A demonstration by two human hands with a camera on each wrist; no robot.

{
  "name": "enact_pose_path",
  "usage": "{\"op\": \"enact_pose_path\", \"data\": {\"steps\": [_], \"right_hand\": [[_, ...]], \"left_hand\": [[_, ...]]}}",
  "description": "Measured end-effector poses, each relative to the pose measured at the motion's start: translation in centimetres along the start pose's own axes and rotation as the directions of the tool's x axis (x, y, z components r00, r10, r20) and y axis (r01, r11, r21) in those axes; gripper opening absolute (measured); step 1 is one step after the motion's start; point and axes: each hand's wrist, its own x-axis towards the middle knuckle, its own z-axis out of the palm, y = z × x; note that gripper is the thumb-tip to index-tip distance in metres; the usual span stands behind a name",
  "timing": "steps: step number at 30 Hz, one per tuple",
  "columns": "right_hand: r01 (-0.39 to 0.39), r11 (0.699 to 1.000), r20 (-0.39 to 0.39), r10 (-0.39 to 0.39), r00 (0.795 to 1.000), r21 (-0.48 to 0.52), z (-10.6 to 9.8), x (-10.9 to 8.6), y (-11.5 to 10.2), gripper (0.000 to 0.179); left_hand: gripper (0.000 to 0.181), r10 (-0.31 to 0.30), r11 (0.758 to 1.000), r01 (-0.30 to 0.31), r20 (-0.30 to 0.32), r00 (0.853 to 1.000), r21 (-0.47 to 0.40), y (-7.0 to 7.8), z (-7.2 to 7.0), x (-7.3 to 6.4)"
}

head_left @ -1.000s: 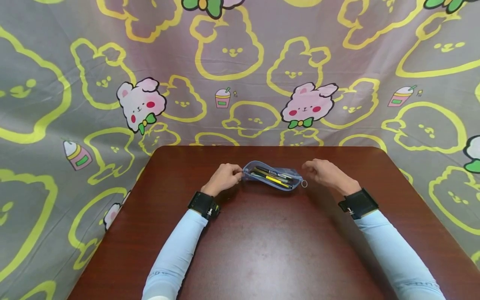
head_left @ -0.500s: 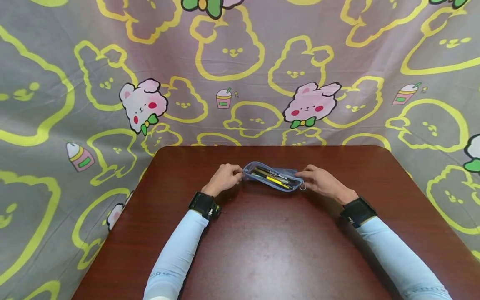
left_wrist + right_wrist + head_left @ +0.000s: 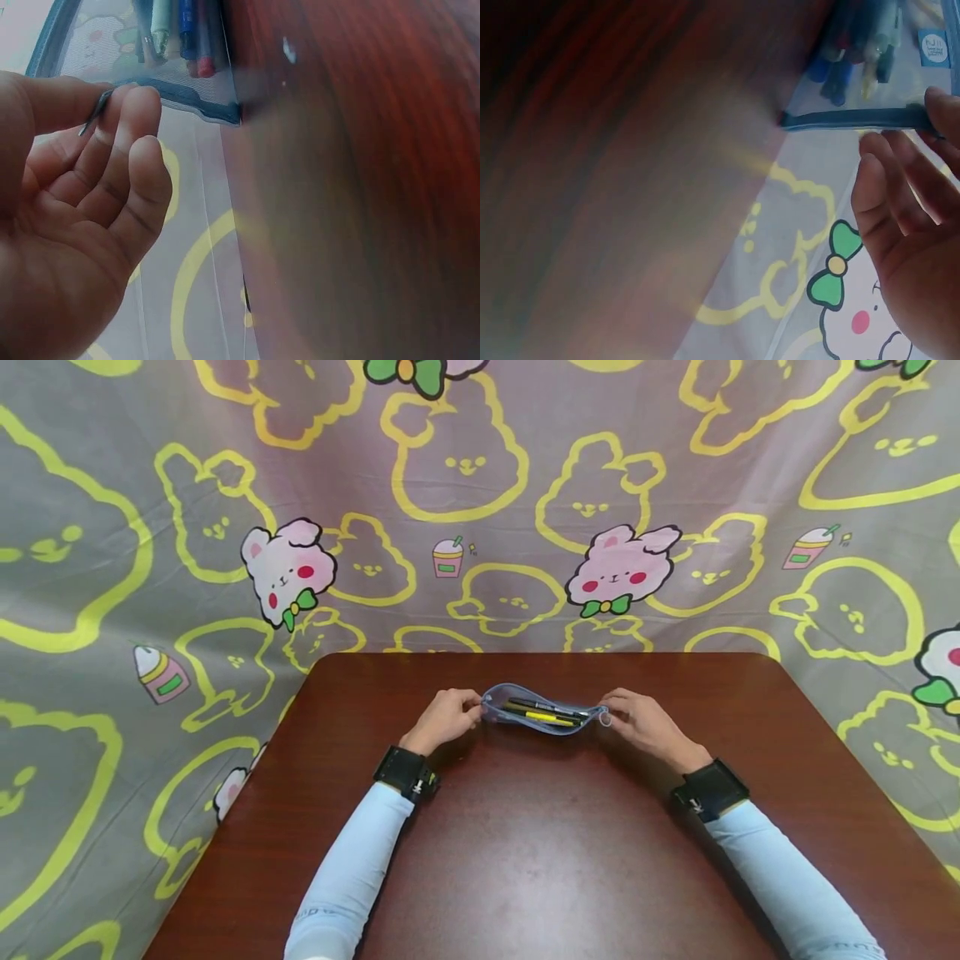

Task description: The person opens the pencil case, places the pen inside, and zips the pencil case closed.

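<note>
A see-through blue-edged zip pencil case (image 3: 558, 732) stands between both hands at the far part of the table, its top gaping. Several pens, among them a yellow pen (image 3: 549, 717), lie inside it. My left hand (image 3: 444, 720) pinches the case's left end between thumb and fingers; in the left wrist view a small dark tab (image 3: 96, 112) sticks out of that pinch. At the other end, my right hand (image 3: 647, 724) pinches the top corner, close to a zip-pull ring (image 3: 605, 718). The right wrist view shows the blue side edge (image 3: 855, 118) running to the thumb.
The dark red-brown table (image 3: 525, 843) has its far edge just behind the pencil case. Beyond it hangs a grey cloth (image 3: 510, 543) with yellow outlines and cartoon rabbits. Black bands (image 3: 405, 772) circle both wrists, over light blue sleeves.
The right hand has come in from the right and taken hold of the case's right end. That end has been raised and straightened, and the pens sit lower inside. The left hand keeps its hold.
</note>
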Motion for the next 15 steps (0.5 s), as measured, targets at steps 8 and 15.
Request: {"op": "enact_pose_path", "data": {"steps": [8, 15], "right_hand": [[-0.132, 0.990, 0.009, 0.132, 0.991, 0.040, 0.2, -0.4, -0.8, 0.010], [-0.154, 0.987, 0.011, 0.154, 0.988, 0.048, 0.1, -0.3, -0.8, 0.010]], "left_hand": [[0.019, 0.036, 0.992, -0.031, -0.037, 0.999, 0.119, 0.3, -0.6, 0.0], [0.022, 0.176, 0.960, -0.099, -0.288, 0.941, 0.263, 3.2, -1.1, -0.1]]}}
